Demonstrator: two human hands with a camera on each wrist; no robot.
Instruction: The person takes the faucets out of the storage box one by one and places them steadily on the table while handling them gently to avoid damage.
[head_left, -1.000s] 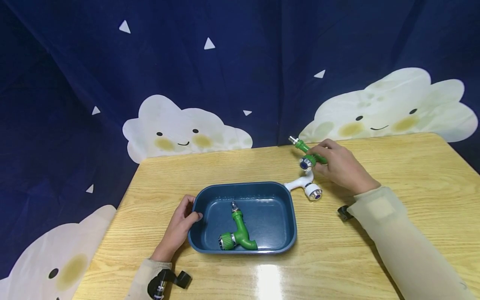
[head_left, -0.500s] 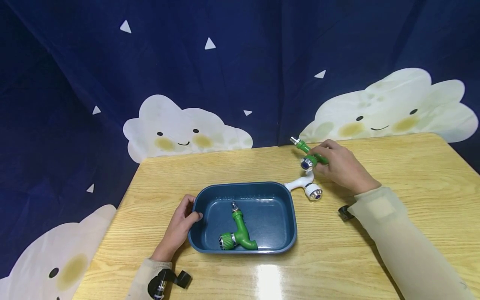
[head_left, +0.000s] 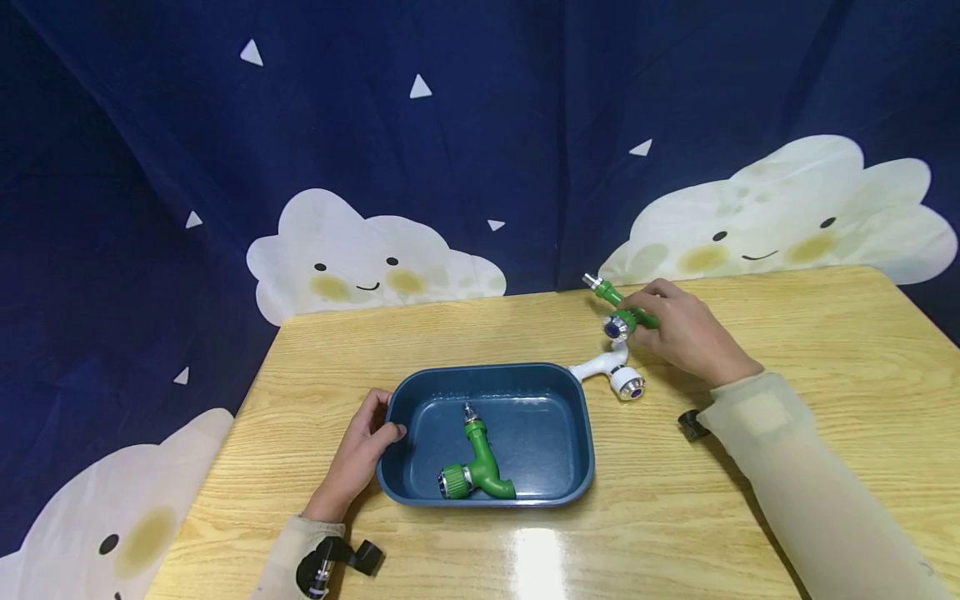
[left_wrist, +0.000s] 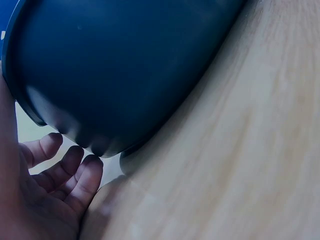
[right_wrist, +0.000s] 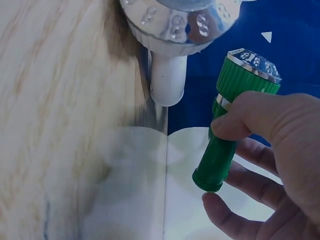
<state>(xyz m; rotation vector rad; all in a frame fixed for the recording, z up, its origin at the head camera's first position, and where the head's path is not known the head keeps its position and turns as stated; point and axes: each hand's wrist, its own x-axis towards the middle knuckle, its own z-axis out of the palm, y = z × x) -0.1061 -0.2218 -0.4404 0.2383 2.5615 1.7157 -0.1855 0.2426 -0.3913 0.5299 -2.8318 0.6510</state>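
The green tap [head_left: 624, 319] pinched in our right hand [head_left: 684, 329] has edged slightly right; it slants far-left to near-right, beyond the far-right corner of the blue tray [head_left: 540, 442], which our left hand [head_left: 360, 447] grips.

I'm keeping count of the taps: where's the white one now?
In the head view, the white tap lies on the table by the far right corner of the tub, below the green tap in the right hand.

Green tap [head_left: 624, 318] (partly) behind right hand [head_left: 681, 331]
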